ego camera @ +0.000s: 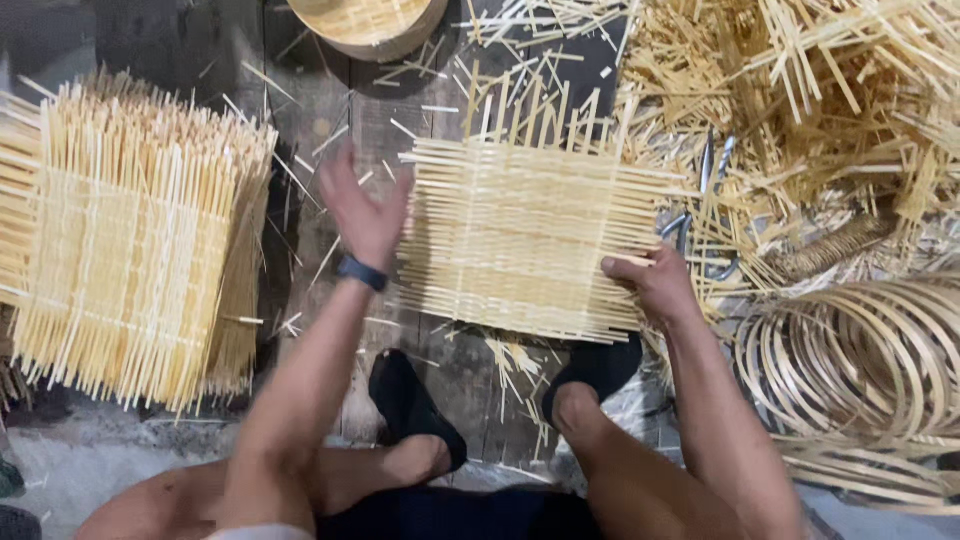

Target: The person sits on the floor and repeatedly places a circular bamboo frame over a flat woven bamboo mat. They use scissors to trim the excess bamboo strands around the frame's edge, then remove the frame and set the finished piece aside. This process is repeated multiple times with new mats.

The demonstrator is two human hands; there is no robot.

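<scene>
Gripping the woven bamboo mat (530, 240) at its near right edge, the right hand (655, 285) pinches it; the left hand (365, 215) hovers spread, empty, just beside its left edge.

Bamboo-weaving workshop: stacked woven mats (130, 240), loose splints (800, 90).
</scene>
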